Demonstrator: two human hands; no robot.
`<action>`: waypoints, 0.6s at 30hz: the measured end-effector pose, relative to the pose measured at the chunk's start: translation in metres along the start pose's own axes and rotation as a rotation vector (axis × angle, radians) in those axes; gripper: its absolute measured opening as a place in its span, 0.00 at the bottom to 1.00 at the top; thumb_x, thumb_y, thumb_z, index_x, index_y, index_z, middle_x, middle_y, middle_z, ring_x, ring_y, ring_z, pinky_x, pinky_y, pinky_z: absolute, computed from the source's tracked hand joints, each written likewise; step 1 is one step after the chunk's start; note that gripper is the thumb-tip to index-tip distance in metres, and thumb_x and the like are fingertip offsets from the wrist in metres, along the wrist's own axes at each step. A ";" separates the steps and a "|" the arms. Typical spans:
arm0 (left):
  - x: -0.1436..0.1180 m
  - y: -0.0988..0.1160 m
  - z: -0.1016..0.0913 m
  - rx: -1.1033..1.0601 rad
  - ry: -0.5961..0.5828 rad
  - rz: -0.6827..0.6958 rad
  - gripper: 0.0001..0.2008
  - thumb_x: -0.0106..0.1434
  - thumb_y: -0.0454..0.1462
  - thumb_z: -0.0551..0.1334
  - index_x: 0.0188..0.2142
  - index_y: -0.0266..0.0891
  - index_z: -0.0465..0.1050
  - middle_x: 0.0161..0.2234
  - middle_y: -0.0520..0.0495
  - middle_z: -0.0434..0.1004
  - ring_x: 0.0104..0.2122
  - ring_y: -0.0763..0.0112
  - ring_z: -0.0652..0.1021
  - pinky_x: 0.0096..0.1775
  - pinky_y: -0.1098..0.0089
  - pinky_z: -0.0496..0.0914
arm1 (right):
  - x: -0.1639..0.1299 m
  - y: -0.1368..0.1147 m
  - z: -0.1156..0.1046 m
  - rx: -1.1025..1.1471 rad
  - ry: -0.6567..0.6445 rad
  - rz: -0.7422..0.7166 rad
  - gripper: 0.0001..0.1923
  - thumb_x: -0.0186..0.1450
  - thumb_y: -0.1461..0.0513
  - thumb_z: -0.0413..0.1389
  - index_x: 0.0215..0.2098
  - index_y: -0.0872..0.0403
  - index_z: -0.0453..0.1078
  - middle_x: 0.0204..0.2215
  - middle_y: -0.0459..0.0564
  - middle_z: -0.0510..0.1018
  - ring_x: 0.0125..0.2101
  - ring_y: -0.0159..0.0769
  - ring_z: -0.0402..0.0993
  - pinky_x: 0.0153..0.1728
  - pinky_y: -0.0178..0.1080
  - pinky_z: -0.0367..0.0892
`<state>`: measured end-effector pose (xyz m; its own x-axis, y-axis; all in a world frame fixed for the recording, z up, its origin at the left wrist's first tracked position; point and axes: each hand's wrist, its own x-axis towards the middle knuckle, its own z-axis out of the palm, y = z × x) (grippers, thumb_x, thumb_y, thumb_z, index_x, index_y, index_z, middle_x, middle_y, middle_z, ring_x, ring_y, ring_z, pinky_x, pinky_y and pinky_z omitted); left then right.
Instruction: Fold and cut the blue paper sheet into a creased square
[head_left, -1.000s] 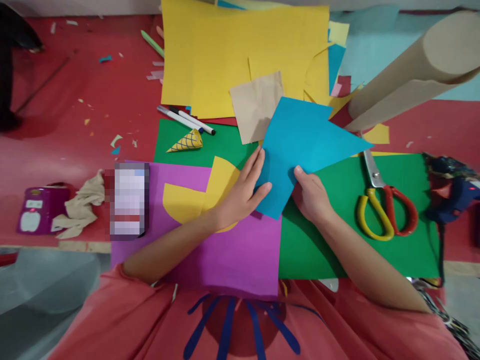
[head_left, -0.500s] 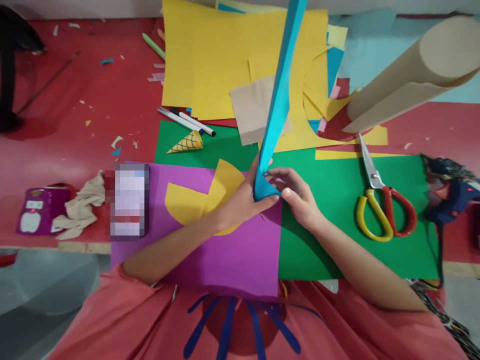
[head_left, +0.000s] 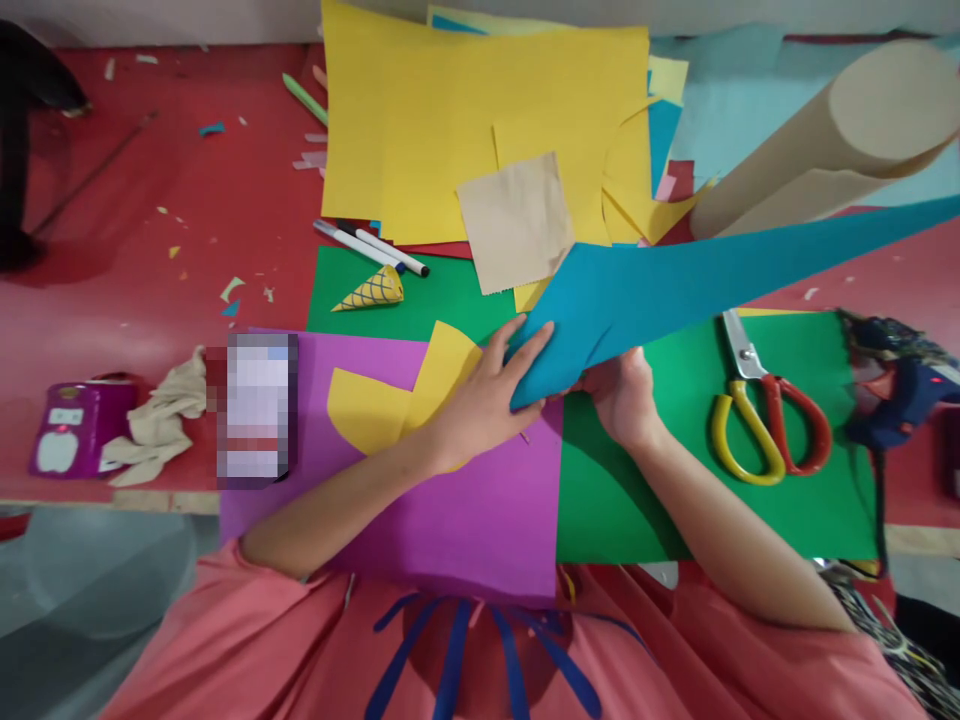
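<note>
A long blue sheet of craft paper (head_left: 660,290) slants up to the right over the table, its near end between my hands. My left hand (head_left: 491,390) grips that near end, with fingers on top and the thumb below. From underneath, my right hand (head_left: 626,395) holds the lower edge; most of its fingers are hidden behind the sheet. Below my left wrist lie yellow cut paper pieces (head_left: 367,408) on a purple sheet (head_left: 450,530). A small yellow paper cone (head_left: 373,290) with dark crossing lines rests on the green sheet (head_left: 675,510).
Scissors (head_left: 765,410) with yellow and red handles lie at right, beside a dark blue glue gun (head_left: 911,395). Large yellow sheets (head_left: 420,120), a beige square (head_left: 517,220), pens (head_left: 375,245) and a beige roll (head_left: 810,140) are farther back. A phone (head_left: 256,405) lies left.
The blue paper has swung from nearly upright and edge-on to slanting right, showing its broad face. My right hand has moved slightly right and under it.
</note>
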<state>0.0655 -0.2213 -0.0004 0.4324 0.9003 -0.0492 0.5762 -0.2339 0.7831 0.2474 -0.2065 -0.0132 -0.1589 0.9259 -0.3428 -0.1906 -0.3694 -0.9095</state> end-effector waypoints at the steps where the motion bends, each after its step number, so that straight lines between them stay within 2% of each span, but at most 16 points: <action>1: 0.000 0.000 0.001 0.033 0.015 0.003 0.38 0.63 0.36 0.61 0.68 0.50 0.45 0.68 0.39 0.42 0.67 0.52 0.53 0.63 0.51 0.57 | 0.000 -0.001 0.000 -0.018 0.016 0.001 0.37 0.50 0.30 0.50 0.38 0.50 0.72 0.33 0.53 0.80 0.40 0.49 0.78 0.32 0.45 0.74; 4: -0.001 -0.001 0.001 0.048 0.037 0.012 0.39 0.64 0.36 0.61 0.68 0.52 0.41 0.69 0.41 0.40 0.68 0.52 0.51 0.63 0.49 0.56 | 0.000 -0.004 0.001 -0.047 0.052 -0.005 0.37 0.53 0.31 0.47 0.39 0.50 0.73 0.34 0.55 0.80 0.43 0.52 0.77 0.34 0.47 0.74; 6: -0.001 -0.001 0.000 -0.025 0.026 0.023 0.41 0.63 0.40 0.62 0.69 0.51 0.39 0.70 0.41 0.40 0.68 0.52 0.50 0.64 0.49 0.54 | 0.001 -0.006 0.003 -0.043 0.078 -0.009 0.36 0.57 0.32 0.45 0.40 0.50 0.73 0.35 0.54 0.80 0.43 0.52 0.77 0.34 0.47 0.75; 8: -0.001 0.000 -0.002 -0.190 -0.014 0.032 0.46 0.61 0.47 0.64 0.69 0.50 0.36 0.70 0.40 0.41 0.68 0.50 0.50 0.64 0.49 0.53 | 0.000 -0.006 0.006 -0.028 0.092 0.000 0.31 0.58 0.34 0.48 0.38 0.50 0.72 0.32 0.52 0.79 0.42 0.50 0.78 0.34 0.47 0.75; 10: -0.002 0.000 -0.003 -0.451 -0.071 0.021 0.49 0.59 0.55 0.63 0.69 0.49 0.36 0.69 0.41 0.45 0.67 0.49 0.53 0.64 0.50 0.55 | -0.002 -0.005 0.007 -0.007 0.074 0.009 0.24 0.58 0.39 0.54 0.34 0.50 0.72 0.29 0.51 0.78 0.39 0.48 0.78 0.34 0.48 0.75; 12: -0.003 -0.001 -0.004 -0.729 -0.098 -0.024 0.47 0.57 0.61 0.60 0.68 0.51 0.43 0.68 0.45 0.52 0.66 0.49 0.58 0.62 0.52 0.60 | -0.003 -0.005 0.007 0.018 0.038 0.019 0.17 0.57 0.46 0.59 0.30 0.50 0.71 0.25 0.48 0.76 0.34 0.45 0.77 0.35 0.48 0.76; 14: -0.003 -0.003 -0.005 -0.939 -0.074 -0.116 0.41 0.57 0.65 0.56 0.65 0.51 0.55 0.64 0.47 0.62 0.64 0.50 0.62 0.59 0.52 0.65 | -0.003 -0.005 0.006 0.038 0.049 0.023 0.12 0.56 0.51 0.61 0.28 0.49 0.70 0.23 0.45 0.73 0.29 0.42 0.76 0.35 0.48 0.75; 16: 0.000 -0.004 -0.008 -1.055 -0.025 -0.246 0.36 0.58 0.64 0.54 0.59 0.50 0.64 0.58 0.48 0.71 0.62 0.48 0.65 0.57 0.50 0.67 | -0.002 -0.006 0.003 0.026 0.090 0.025 0.09 0.55 0.54 0.60 0.25 0.49 0.69 0.21 0.45 0.72 0.28 0.41 0.75 0.35 0.48 0.74; 18: 0.005 -0.005 -0.011 -1.112 0.013 -0.346 0.32 0.59 0.60 0.55 0.55 0.47 0.68 0.53 0.47 0.76 0.59 0.46 0.68 0.54 0.47 0.69 | 0.000 -0.008 0.000 0.000 0.137 0.021 0.07 0.54 0.55 0.58 0.25 0.49 0.69 0.22 0.46 0.73 0.31 0.45 0.76 0.36 0.49 0.74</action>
<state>0.0577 -0.2120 0.0024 0.3598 0.8584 -0.3657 -0.2673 0.4703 0.8411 0.2491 -0.2034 -0.0064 -0.0291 0.9203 -0.3902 -0.1887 -0.3884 -0.9020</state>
